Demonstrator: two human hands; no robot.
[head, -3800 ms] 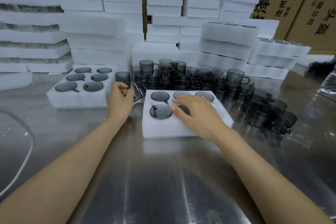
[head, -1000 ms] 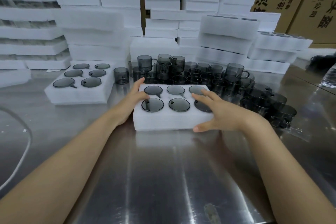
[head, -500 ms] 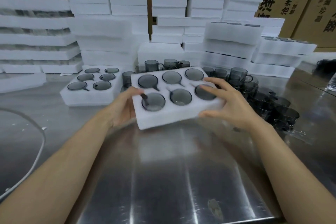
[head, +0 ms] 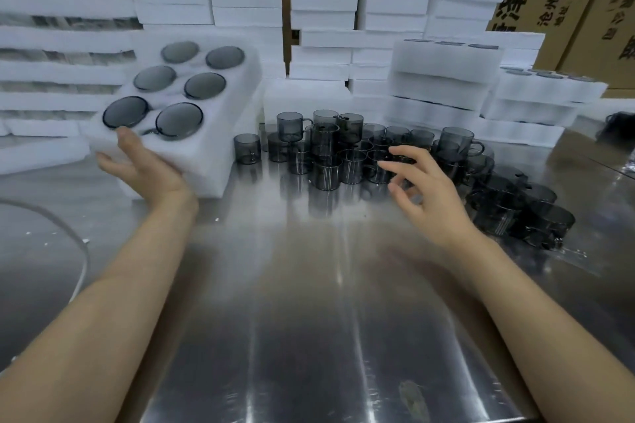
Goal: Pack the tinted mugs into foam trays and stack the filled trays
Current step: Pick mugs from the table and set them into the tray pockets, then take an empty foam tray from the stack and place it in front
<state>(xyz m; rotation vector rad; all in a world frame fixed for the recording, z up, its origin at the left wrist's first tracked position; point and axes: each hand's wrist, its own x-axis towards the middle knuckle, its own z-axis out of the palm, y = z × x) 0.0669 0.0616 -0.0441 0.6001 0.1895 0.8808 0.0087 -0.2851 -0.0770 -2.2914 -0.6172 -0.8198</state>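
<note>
A white foam tray holds several tinted mugs, rims up, in its pockets. It sits tilted at the left, over another foam tray that lies on the table. My left hand grips its near edge, thumb on top and fingers underneath. My right hand hovers free over the table with loosely bent fingers, holding nothing. Just beyond it stands a crowd of loose tinted mugs, some stacked on one another and some lying on their sides at the right.
Tall stacks of white foam trays line the back and left. Filled tray stacks stand at the back right before cardboard boxes. A white cable curves over the steel table at the left.
The filled tray has been lifted from the table's middle and swung left over the other filled tray. My right hand has let go of it and now hangs over the loose mugs.
</note>
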